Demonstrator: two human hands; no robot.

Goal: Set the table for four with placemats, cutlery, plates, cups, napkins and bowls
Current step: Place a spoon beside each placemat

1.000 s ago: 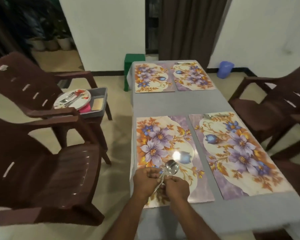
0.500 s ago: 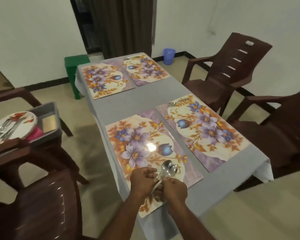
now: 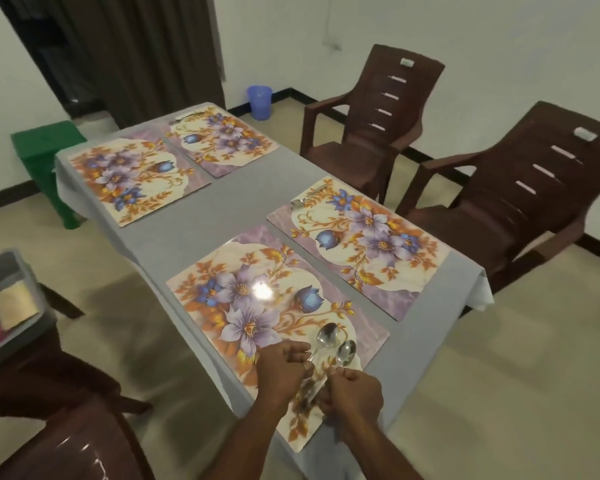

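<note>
Currently, four floral placemats lie on the bench. Left hand and right hand together grip two spoons, bowls over the nearest placemat; handles are hidden between the fingers. One utensil on the right placemat is indistinct.

The two spoons at the near placemat are polished metal, mirror-bright. The near placemat looks glossy and smooth, catching a sharp white glare spot; the other three placemats share the same printed, slick finish. The tablecloth is matt grey cloth. The chairs look like moulded brown plastic with a soft sheen. The stool on the far left is green plastic, the bin blue plastic.
</note>
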